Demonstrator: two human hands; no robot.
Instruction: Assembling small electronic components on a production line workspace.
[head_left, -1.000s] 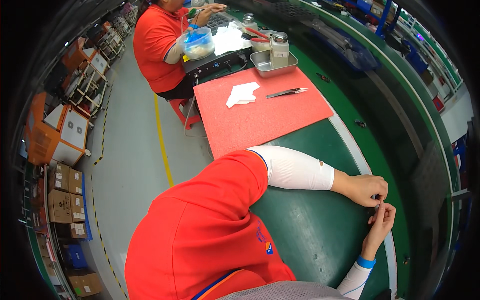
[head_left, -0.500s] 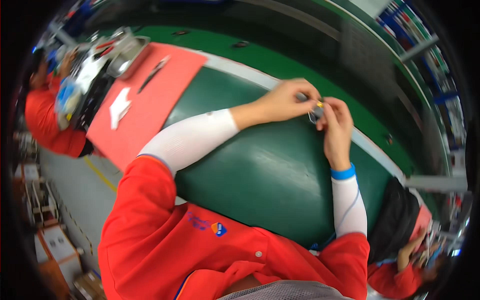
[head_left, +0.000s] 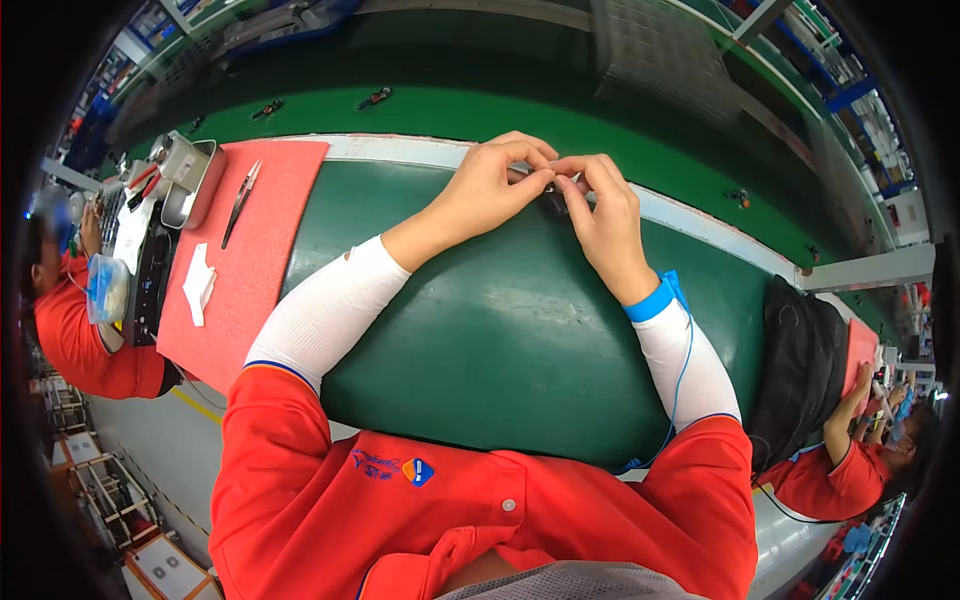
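Note:
Over the far edge of the green tabletop [head_left: 480,330], both hands meet at a small dark part [head_left: 553,201]. My left hand [head_left: 490,188] is closed, thumb and fingers pinching one side of it. From the other side my right hand [head_left: 607,215] grips the same part between thumb and fingertips. Fingers cover most of the piece, so its exact kind does not show. On the right wrist is a blue strap [head_left: 652,300] with a thin cord running down the sleeve.
A pink mat [head_left: 250,270] on the left bears black tweezers [head_left: 238,208], a crumpled white piece [head_left: 199,285] and a metal tray [head_left: 208,190]. Beyond lies a green belt [head_left: 440,112] with several small parts. A black bag [head_left: 800,370] is at right. Co-workers sit on both sides.
Both hands have shifted left in the view as the camera turned. They have drawn closer together around the part. The yellow and grey bits seen between the fingers before are now hidden.

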